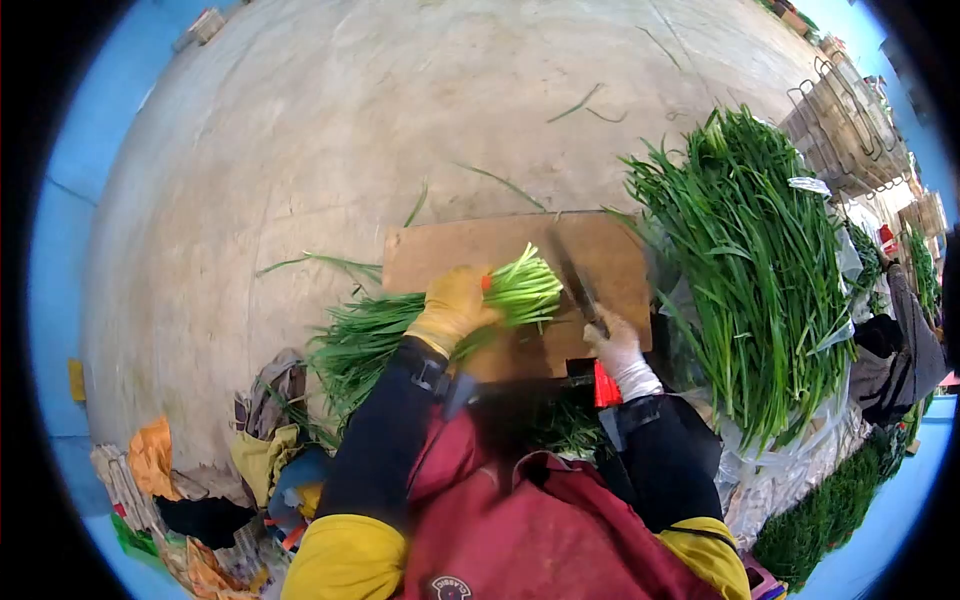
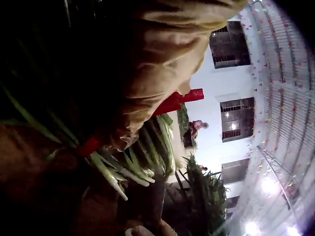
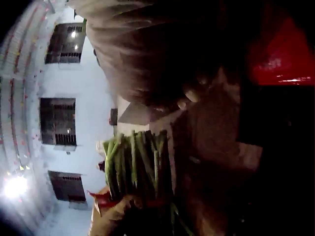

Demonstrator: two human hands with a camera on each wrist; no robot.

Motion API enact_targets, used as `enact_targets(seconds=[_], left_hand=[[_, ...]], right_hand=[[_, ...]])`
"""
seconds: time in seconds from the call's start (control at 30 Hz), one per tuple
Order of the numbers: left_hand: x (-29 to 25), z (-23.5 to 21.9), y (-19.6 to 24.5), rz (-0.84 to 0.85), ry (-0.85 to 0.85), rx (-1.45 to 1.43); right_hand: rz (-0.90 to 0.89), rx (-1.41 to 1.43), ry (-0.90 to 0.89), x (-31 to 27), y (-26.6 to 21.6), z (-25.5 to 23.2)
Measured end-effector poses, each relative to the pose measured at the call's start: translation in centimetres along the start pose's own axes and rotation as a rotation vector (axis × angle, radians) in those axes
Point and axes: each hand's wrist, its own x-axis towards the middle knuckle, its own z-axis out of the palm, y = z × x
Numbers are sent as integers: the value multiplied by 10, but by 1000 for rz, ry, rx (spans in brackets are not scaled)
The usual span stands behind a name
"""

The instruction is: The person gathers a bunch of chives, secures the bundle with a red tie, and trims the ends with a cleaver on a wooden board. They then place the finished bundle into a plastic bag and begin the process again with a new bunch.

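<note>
My left hand point(image 1: 450, 308), in a yellow glove, grips a bunch of long green chives point(image 1: 535, 290) over a brown board point(image 1: 425, 245). A red band point(image 1: 487, 283) circles the bunch beside the fingers. Pale cut-looking stem ends point right, and the leaves spread left past the board's edge. In my right hand point(image 1: 618, 350), pale-gloved, is a knife point(image 1: 572, 265), its blade angled up and away, just right of the stem ends. The right wrist view shows the stems point(image 3: 135, 164) upright with the blade point(image 3: 134, 114) apart from them.
A large heap of chives point(image 1: 750, 280) lies on plastic to the right of the board. A red object point(image 1: 606, 385) sits at the board's near edge. Loose leaves point(image 1: 500, 185) lie on the floor ahead. Cloths and bags point(image 1: 270, 440) are at the left, a wire basket point(image 1: 845, 130) at far right.
</note>
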Motion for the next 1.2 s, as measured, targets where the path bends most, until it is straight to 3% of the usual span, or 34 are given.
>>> enact_targets(seconds=[0.1, 0.13, 0.2, 0.3, 0.43, 0.5, 0.57, 0.63, 0.77, 0.83, 0.87, 0.97, 1.2], left_hand=[[1, -4, 13, 81, 111, -95], [1, -2, 16, 118, 160, -133], [8, 13, 17, 144, 142, -47], [9, 26, 13, 56, 77, -40], [0, 14, 23, -43, 27, 49], [-1, 14, 28, -67, -5, 79], [0, 12, 30, -86, -31, 86], [1, 18, 25, -88, -63, 42], [-1, 22, 26, -78, -40, 37], [-3, 30, 22, -67, -11, 84], [-2, 34, 19, -63, 5, 108], [-4, 26, 28, -111, -26, 142], [-3, 33, 21, -61, -31, 194]], right_hand=[[158, 301, 168, -1, -25, -21], [234, 239, 173, -6, -34, -21], [-198, -175, 148, 5, 39, 8], [-297, -222, 146, 1, 43, 14], [-6, -4, 120, 1, 6, -5], [240, 165, -20, -12, -30, -11], [141, 270, -118, -6, 10, 11], [324, 503, -149, 1, 29, 10], [51, -374, 197, 12, 50, 4], [-50, -578, 266, 8, -7, -11], [-302, -519, 372, 23, 2, -12], [-576, -501, 314, 41, -48, -9], [-513, -813, 128, 74, -94, 23]])
